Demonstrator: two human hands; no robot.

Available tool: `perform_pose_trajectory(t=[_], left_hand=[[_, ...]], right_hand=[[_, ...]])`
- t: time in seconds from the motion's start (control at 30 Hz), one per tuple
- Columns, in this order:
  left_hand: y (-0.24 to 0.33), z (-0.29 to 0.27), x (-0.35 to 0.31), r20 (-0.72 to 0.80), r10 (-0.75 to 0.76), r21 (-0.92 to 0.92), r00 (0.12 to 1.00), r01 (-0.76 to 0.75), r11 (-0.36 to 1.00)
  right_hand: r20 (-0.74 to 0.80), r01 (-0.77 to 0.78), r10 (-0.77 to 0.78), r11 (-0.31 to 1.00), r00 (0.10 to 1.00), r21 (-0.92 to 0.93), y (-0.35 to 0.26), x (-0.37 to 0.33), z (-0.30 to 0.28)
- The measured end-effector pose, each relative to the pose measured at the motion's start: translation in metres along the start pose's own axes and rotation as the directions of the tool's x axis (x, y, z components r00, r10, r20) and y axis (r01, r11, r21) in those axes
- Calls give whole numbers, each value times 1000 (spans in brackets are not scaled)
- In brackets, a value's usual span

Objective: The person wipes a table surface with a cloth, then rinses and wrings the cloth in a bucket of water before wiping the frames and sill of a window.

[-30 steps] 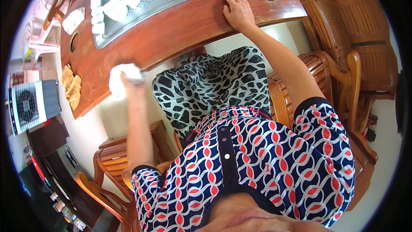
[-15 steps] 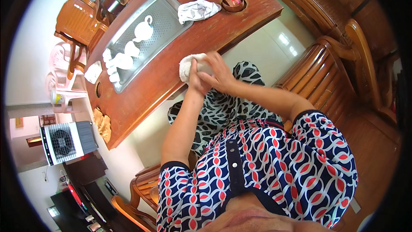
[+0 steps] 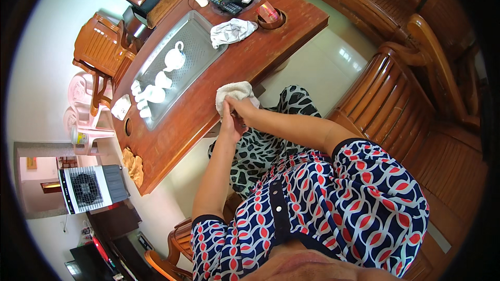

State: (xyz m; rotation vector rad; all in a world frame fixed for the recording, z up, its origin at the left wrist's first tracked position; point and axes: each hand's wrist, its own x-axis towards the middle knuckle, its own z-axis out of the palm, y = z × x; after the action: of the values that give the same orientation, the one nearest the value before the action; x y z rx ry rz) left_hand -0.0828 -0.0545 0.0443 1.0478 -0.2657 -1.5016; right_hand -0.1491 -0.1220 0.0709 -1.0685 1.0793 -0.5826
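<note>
A bunched white cloth (image 3: 234,90) is held over the near edge of the wooden table, in front of my lap. My left hand (image 3: 229,126) is closed on it from below. My right hand (image 3: 246,111) lies across the left one, its fingers wrapped into the cloth. Whether anything is inside the folds is hidden. Beyond my hands a grey metal tray (image 3: 202,52) with small holes bears a white teapot (image 3: 175,60), a white pitcher-like vessel (image 3: 163,80), a wider white vessel (image 3: 153,94) and several small white cups (image 3: 144,108).
On the table (image 3: 182,148) lie a crumpled grey-white cloth (image 3: 233,32), remote controls (image 3: 225,4) and a tan cloth (image 3: 133,166). A reddish packet (image 3: 267,12) stands in a round recess. A wooden armchair (image 3: 383,88) is on my right, pink plastic chairs (image 3: 82,91) at far left.
My right hand has come from beside the cloth to lie over my left hand, its fingers now curled. The cloth is more bunched. The view has shifted slightly.
</note>
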Motion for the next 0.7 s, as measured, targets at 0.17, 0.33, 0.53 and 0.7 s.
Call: perform_pose_trajectory(t=[0.17, 0.33, 0.53, 0.7], left_hand=[[-1, 6, -26, -123, 143, 462, 982, -71, 884], [27, -11, -37, -82, 595, 751, 799, -343, 564], [52, -33, -15, 210, 859, 977, 466, -140, -163], [49, 18, 37, 244, 804, 969, 542, -96, -230]], right_hand=[[100, -121, 107, 982, 989, 145, -5, 15, -39], [-102, -2, 37, 946, 994, 324, -32, 31, -88], [-295, 203, -116, 936, 948, 287, -103, 69, -165], [-760, 456, -339, 888, 555, -63, -173, 161, -320]])
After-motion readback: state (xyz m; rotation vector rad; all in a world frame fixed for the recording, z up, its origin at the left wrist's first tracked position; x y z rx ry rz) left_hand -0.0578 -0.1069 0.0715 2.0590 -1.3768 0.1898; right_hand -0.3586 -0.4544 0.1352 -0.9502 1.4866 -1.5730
